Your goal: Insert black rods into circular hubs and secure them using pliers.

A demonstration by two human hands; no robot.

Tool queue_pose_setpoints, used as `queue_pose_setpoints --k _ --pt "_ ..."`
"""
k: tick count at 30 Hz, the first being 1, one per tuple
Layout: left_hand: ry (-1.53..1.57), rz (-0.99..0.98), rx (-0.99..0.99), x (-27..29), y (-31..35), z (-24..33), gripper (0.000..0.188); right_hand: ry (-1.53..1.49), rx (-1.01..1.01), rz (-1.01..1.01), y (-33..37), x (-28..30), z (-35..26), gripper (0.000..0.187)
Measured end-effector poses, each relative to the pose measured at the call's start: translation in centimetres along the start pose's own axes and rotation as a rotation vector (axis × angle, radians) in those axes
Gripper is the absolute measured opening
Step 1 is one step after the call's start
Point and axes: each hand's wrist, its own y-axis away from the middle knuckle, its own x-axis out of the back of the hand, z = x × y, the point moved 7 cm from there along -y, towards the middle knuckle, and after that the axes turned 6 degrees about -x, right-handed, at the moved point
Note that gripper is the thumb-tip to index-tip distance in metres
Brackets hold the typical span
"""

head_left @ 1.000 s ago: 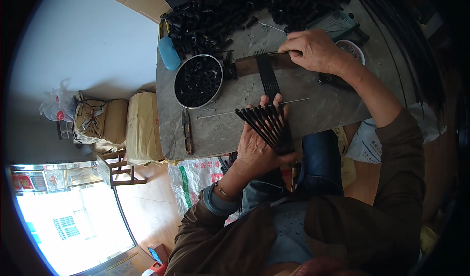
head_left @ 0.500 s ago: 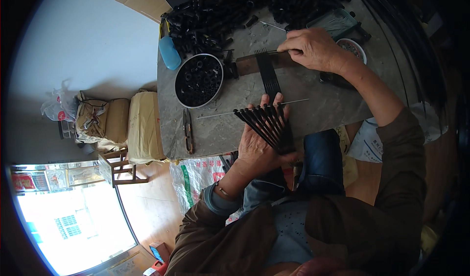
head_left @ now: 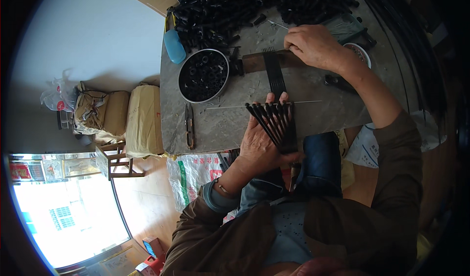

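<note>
My left hand (head_left: 259, 141) is closed round a bundle of thin black strips (head_left: 277, 124), its thumb across their near end and its fingertips showing beyond them. Several strips fan out and end in small round knobs. A thin metal rod (head_left: 225, 106) runs crosswise by the knobs. Further off, a flat row of narrow black strips (head_left: 275, 72) lies over a brown wooden block (head_left: 254, 64), tips past its far edge. My right hand (head_left: 316, 46) is just right of those tips above the block, thumb and fingers pressed together; whatever they pinch is hidden.
A round bowl (head_left: 182, 87) of small black tubes stands left, near small snips (head_left: 189, 129) and a blue case (head_left: 174, 47). Black tubular parts (head_left: 220, 16) are heaped at the back. A thin metal tool (head_left: 278, 24), a green tray (head_left: 345, 28) and a white bowl (head_left: 364, 55) lie right.
My right hand has drawn back to the right from the strip tips; a thin brassy piece that showed at its fingers is out of sight. Fewer knobbed strips show fanned out at my left hand.
</note>
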Motion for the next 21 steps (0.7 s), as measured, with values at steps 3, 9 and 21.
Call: queue_pose_setpoints --k 3,9,21 --pt "0.011 0.014 0.007 0.2 0.0 0.0 0.111 0.021 0.052 0.052 -0.2 0.0 -0.2 0.003" --pt "0.061 0.045 -0.026 0.1 0.0 -0.1 0.111 0.019 0.062 0.07 -0.6 0.3 -0.8 0.003" --pt "0.041 0.057 -0.052 0.6 -0.3 -0.1 0.107 -0.214 -0.15 -0.078 -1.3 -0.6 -0.5 0.008"
